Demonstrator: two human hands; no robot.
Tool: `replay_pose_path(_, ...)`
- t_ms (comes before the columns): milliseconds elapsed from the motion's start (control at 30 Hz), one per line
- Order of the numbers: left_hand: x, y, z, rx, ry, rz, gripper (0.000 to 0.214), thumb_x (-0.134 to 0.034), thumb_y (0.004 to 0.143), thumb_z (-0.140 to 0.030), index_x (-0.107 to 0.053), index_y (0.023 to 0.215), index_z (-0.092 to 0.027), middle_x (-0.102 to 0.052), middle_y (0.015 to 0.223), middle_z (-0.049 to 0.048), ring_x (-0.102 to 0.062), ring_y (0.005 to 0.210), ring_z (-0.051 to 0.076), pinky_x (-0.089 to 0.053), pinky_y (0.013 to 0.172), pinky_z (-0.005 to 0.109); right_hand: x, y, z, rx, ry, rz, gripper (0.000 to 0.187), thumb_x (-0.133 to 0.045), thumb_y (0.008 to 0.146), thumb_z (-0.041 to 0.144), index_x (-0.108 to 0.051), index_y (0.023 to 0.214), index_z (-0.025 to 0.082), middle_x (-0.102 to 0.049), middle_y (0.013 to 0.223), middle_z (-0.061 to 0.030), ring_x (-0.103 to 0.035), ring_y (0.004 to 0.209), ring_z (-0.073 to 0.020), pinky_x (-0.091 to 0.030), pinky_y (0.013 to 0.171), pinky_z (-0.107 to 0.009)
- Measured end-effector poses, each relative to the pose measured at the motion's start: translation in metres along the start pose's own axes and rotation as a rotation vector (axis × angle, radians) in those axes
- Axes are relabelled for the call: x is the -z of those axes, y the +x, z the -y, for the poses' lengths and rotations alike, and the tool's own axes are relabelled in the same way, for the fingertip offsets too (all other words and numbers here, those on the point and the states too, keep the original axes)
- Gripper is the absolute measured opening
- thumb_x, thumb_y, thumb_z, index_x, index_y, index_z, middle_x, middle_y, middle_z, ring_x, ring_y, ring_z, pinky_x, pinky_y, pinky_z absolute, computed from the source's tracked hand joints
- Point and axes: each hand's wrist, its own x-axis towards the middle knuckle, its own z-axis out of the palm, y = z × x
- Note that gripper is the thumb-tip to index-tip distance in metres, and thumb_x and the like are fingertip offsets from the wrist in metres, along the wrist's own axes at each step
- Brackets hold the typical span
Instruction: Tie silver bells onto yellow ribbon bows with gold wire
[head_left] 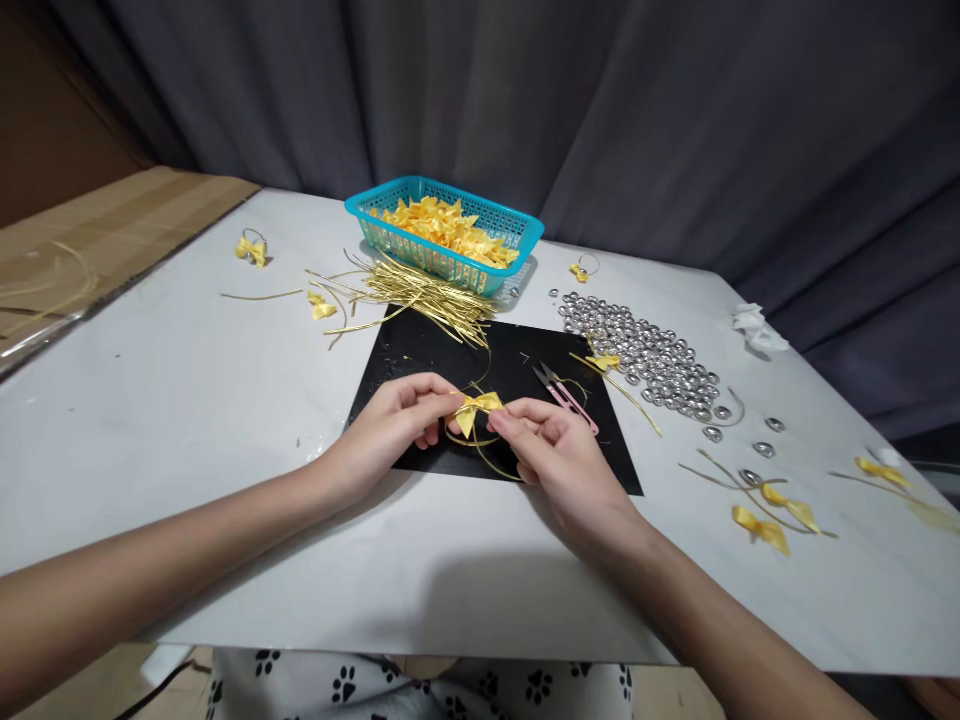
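My left hand and my right hand meet over a black mat on the white table. Both pinch a small yellow ribbon bow between them, left fingers on its left side, right fingers on its right. A thin gold wire loops down from the bow onto the mat. Pink-handled snips lie on the mat just beyond my right hand.
A teal basket of yellow bows stands at the back, a heap of gold wires in front of it. Several silver beads are spread at right. Loose bows and wires lie near the right edge. Cardboard sits far left.
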Motion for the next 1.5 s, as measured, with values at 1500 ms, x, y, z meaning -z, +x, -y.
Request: replay_pose_path(1500, -0.003, -0.002, 0.007, 0.243, -0.403, 0.003, 0.018, -0.076, 0.067, -0.015, -0.073, 0.084, -0.016, -0.066, 0.068, -0.0015, -0.053, 0.056, 0.003, -0.044, 0.059, 0.013, -0.016, -0.004, -0.013, 0.114, -0.064, -0.075, 0.023, -0.056, 0.079, 0.036, -0.051, 0.067, 0.016, -0.035, 0.048, 0.0076, -0.027, 0.043, -0.0048, -0.019, 0.043, -0.021)
